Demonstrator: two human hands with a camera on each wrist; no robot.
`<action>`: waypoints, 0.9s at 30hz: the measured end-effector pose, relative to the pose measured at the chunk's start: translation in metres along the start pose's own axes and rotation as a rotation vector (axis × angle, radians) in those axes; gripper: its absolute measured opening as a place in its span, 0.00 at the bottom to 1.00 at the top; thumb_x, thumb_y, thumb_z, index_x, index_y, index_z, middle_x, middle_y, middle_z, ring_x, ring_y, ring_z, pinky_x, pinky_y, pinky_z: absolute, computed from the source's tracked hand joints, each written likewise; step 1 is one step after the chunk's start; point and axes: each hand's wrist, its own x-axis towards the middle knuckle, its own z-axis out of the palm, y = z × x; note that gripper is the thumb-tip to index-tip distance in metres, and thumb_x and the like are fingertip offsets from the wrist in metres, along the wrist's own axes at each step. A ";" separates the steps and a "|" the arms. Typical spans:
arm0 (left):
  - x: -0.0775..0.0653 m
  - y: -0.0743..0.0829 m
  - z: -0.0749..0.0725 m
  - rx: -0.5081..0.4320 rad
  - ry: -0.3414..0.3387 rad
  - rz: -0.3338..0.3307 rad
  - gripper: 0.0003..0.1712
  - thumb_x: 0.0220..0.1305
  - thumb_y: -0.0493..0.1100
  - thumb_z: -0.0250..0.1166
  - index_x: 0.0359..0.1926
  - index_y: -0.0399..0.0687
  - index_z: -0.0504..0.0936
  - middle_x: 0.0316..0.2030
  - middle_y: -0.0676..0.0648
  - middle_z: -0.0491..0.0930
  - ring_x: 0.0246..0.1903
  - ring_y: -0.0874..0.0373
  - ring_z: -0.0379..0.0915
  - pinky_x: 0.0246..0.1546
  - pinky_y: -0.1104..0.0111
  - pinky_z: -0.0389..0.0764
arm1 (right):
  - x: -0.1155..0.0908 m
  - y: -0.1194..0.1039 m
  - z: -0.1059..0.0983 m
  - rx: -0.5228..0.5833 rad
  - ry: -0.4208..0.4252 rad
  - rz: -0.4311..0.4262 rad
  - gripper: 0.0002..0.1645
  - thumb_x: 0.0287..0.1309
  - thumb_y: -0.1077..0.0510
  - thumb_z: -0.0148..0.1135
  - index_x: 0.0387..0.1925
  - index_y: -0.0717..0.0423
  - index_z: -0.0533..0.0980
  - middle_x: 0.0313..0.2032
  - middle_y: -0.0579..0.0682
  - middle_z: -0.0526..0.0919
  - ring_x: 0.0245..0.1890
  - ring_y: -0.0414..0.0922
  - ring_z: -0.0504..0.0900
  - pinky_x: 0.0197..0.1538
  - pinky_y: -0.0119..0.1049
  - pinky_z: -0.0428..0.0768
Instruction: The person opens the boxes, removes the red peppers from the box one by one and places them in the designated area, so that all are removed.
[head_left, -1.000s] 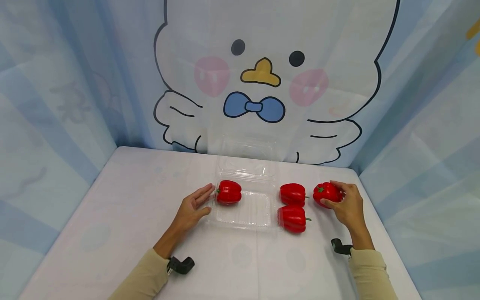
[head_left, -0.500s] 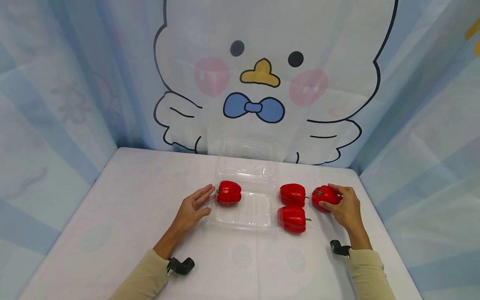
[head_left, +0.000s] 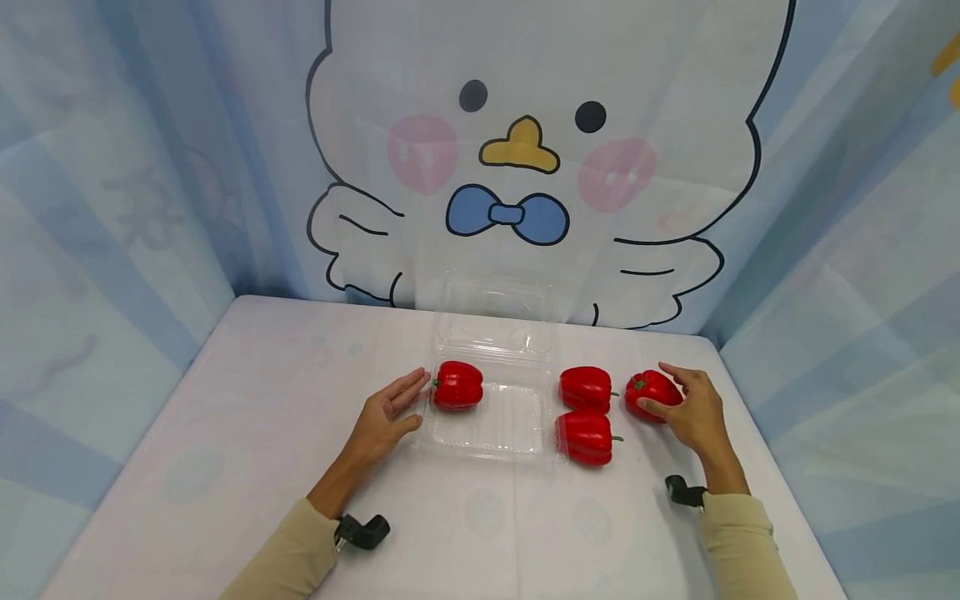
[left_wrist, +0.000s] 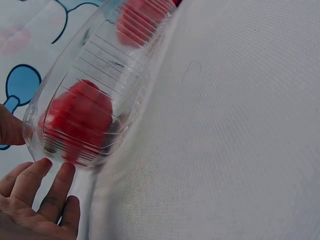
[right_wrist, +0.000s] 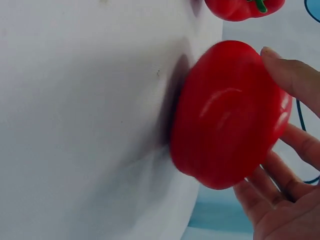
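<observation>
My right hand (head_left: pixel 696 410) is around a red bell pepper (head_left: pixel 651 396) on the right part of the table. Its thumb lies over the pepper's near side, and its fingers stand loosely spread at the far side, with a gap showing beneath the index finger. In the right wrist view the red bell pepper (right_wrist: pixel 231 115) sits close to the white cloth, its stem hidden. My left hand (head_left: pixel 381 423), fingers extended, rests against the left side of a clear plastic clamshell box (head_left: pixel 491 417) with its lid up. One red bell pepper (head_left: pixel 458 386) lies inside the box, at the left.
Two more red bell peppers, an upper one (head_left: pixel 585 389) and a lower one (head_left: pixel 585 438), lie along the box's right side, between it and my right hand. The raised lid (head_left: pixel 495 312) leans toward a printed curtain (head_left: pixel 517 275) behind the table (head_left: pixel 285 400).
The pepper at my right hand has shifted slightly down and turned a little, coming to lie on the table. The right fingers have since spread away from it. My left hand has kept still.
</observation>
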 end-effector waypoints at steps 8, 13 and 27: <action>0.001 -0.001 0.001 -0.004 0.009 -0.014 0.44 0.68 0.24 0.58 0.82 0.45 0.60 0.80 0.47 0.65 0.80 0.49 0.61 0.74 0.64 0.68 | -0.008 -0.017 -0.008 0.003 0.047 -0.077 0.53 0.57 0.53 0.80 0.81 0.49 0.64 0.74 0.70 0.65 0.71 0.71 0.66 0.63 0.70 0.80; 0.000 0.001 0.000 -0.002 0.006 -0.013 0.43 0.69 0.24 0.58 0.83 0.45 0.60 0.80 0.46 0.65 0.81 0.48 0.61 0.74 0.63 0.68 | -0.015 -0.036 -0.015 0.012 0.105 -0.159 0.53 0.55 0.52 0.81 0.80 0.47 0.66 0.73 0.68 0.68 0.71 0.69 0.68 0.63 0.73 0.80; 0.000 0.001 0.000 0.003 0.000 -0.010 0.43 0.69 0.25 0.59 0.83 0.44 0.59 0.81 0.45 0.64 0.80 0.46 0.61 0.73 0.62 0.69 | -0.036 -0.097 -0.010 0.090 0.175 -0.432 0.51 0.49 0.58 0.85 0.75 0.47 0.73 0.69 0.61 0.74 0.68 0.61 0.72 0.63 0.71 0.81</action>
